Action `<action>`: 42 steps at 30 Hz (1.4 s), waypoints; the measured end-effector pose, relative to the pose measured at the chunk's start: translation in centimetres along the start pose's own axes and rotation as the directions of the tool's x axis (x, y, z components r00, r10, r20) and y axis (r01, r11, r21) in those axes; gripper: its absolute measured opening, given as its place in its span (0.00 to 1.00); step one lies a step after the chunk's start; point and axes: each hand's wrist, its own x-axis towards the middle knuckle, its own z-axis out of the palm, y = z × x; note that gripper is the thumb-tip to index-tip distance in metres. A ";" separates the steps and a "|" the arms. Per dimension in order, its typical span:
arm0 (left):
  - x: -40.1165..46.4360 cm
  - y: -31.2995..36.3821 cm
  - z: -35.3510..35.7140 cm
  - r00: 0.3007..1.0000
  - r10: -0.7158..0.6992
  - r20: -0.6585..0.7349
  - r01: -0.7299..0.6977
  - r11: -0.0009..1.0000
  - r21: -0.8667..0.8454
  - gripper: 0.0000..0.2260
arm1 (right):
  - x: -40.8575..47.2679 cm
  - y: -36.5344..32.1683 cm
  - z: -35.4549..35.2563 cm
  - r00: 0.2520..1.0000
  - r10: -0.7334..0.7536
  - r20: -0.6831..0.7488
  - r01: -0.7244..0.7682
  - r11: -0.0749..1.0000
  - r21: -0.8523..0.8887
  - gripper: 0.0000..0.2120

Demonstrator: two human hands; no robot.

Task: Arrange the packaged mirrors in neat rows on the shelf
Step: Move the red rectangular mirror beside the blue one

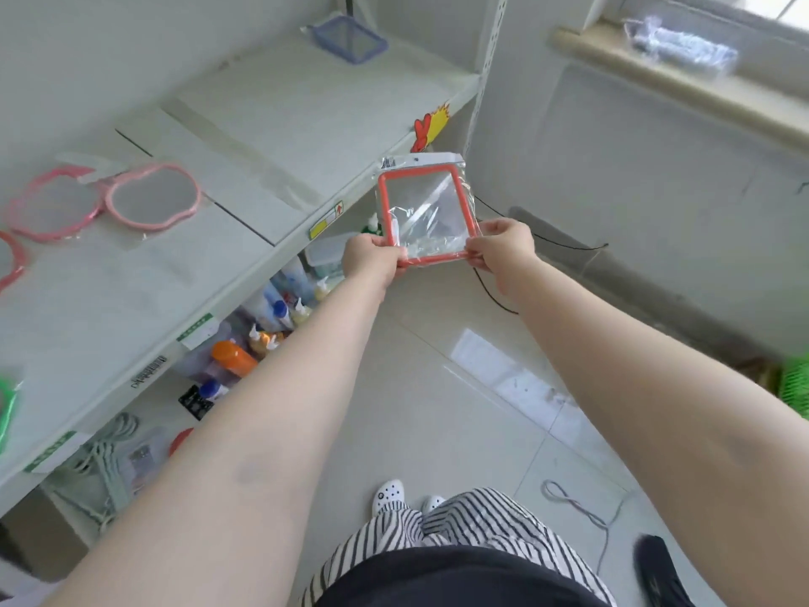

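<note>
Both arms reach forward, and between them hangs an orange-framed square mirror (pixel 427 212) in a clear plastic sleeve with a white header card at its top. The left hand (pixel 372 260) grips the mirror's lower left corner, its fingers curled under the frame and thumb on top. The right hand (pixel 503 247) pinches the lower right corner in the same way. The mirror tilts slightly back, glass toward the camera, and is held in the air just off the front edge of the shelf (pixel 245 238), out beyond it and above the tiled floor (pixel 437 409).

On the shelf, well to the left of the held mirror, two pink apple-shaped mirrors (pixel 153 197) lie flat, one overlapping the other. Further left, at the picture's edge, part of a red frame (pixel 13 260) shows, and below it a slice of a green frame (pixel 6 409); both are cut off, so their shapes are hard to make out. At the far back of the shelf, beyond the held mirror, a blue-framed square mirror (pixel 350 39) lies flat near the wall.

Under the shelf, below and left of the held mirror, a lower level carries bottles (pixel 236 357) with orange, blue and white caps. To the right of the held mirror a windowsill (pixel 678 85) bears a clear plastic packet (pixel 683 48).
</note>
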 end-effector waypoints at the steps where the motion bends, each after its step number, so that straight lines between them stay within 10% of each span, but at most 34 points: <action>1: 0.4 0.3 0.8 1.000 0.003 0.012 -0.003 1.000 0.011 0.08 | 0.4 -0.1 -0.6 1.000 0.002 -0.021 -0.002 1.000 -0.009 0.11; 23: 10.4 10.8 18.8 0.994 -0.066 -0.093 0.061 0.997 -0.055 0.05 | 22.6 -8.4 -10.2 0.992 -0.052 0.113 0.071 0.982 -0.175 0.07; 42: 25.2 17.6 18.0 0.945 -0.047 -0.324 0.024 0.997 -0.074 0.10 | 36.5 -18.6 -0.5 0.961 -0.044 0.275 0.101 0.975 -0.196 0.11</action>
